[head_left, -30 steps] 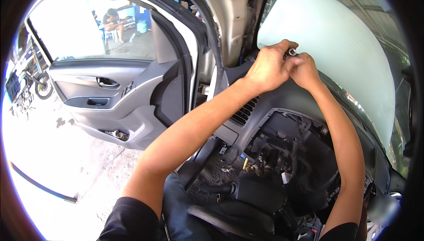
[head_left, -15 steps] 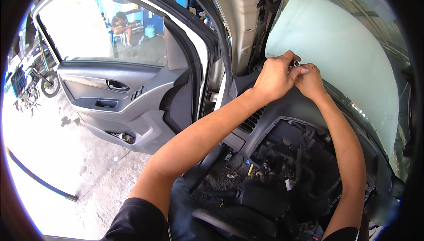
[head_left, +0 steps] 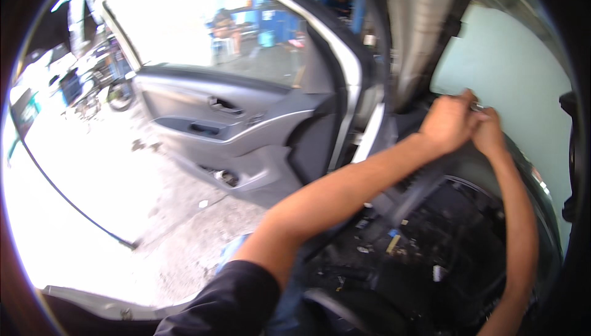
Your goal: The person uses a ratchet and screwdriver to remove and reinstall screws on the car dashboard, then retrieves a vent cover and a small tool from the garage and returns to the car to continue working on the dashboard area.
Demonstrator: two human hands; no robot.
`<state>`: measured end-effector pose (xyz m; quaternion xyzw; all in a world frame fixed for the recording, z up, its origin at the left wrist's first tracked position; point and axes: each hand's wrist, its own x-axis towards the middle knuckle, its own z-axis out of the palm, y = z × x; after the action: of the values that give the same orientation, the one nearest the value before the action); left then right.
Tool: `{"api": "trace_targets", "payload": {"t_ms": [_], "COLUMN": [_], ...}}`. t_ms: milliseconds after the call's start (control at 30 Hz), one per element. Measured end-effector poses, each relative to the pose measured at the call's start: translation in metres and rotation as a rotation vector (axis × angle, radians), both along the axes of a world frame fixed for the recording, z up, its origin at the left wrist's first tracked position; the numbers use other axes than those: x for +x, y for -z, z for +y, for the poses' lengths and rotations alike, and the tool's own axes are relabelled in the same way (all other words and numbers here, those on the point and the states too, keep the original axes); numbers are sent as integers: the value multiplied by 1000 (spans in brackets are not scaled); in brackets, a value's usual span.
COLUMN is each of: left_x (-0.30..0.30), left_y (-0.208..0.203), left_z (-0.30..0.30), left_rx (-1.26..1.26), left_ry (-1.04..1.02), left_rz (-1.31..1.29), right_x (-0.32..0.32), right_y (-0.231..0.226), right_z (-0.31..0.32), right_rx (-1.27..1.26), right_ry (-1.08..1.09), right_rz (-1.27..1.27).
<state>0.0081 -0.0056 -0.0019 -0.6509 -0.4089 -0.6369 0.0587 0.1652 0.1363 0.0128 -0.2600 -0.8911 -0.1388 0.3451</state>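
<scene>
My left hand (head_left: pixel 448 124) and my right hand (head_left: pixel 488 132) meet above the far end of a vehicle's black dashboard (head_left: pixel 471 165), near the windshield. Between their closed fingertips sits a small shiny metal piece (head_left: pixel 478 107), round-ended like a socket; blur and the fingers hide most of it. The left fingers curl around it from the left, and the right fingers pinch it from the other side. Below my forearms, the dashboard has a wide opening (head_left: pixel 455 225) with dark wiring and parts showing inside.
An open grey vehicle door (head_left: pixel 246 132) stands to the left. A pillar (head_left: pixel 422 28) rises beside my hands, with a pale panel (head_left: pixel 511 59) beyond the windshield. A person (head_left: pixel 226 31) sits outside; a motorbike (head_left: pixel 120 93) is parked at far left.
The view has swung left, so the door, dashboard and hands all appear farther right. My hands stay together on the metal piece, which now looks tilted and blurred.
</scene>
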Motion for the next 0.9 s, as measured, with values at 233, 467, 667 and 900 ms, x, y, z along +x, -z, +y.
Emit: {"api": "trace_targets", "payload": {"t_ms": [233, 467, 667, 900], "left_x": [-8, 0, 3, -3], "left_y": [5, 12, 16, 14], "left_z": [15, 28, 51, 48], "left_rx": [58, 181, 123, 237], "left_ry": [-7, 47, 24, 52], "left_rz": [200, -29, 37, 184], "right_x": [10, 13, 16, 17], "right_y": [16, 16, 22, 32], "right_z": [46, 72, 81, 87], "right_rx": [-255, -22, 38, 65], "right_ry": [-212, -175, -106, -142], "right_rz": [93, -67, -23, 38]}}
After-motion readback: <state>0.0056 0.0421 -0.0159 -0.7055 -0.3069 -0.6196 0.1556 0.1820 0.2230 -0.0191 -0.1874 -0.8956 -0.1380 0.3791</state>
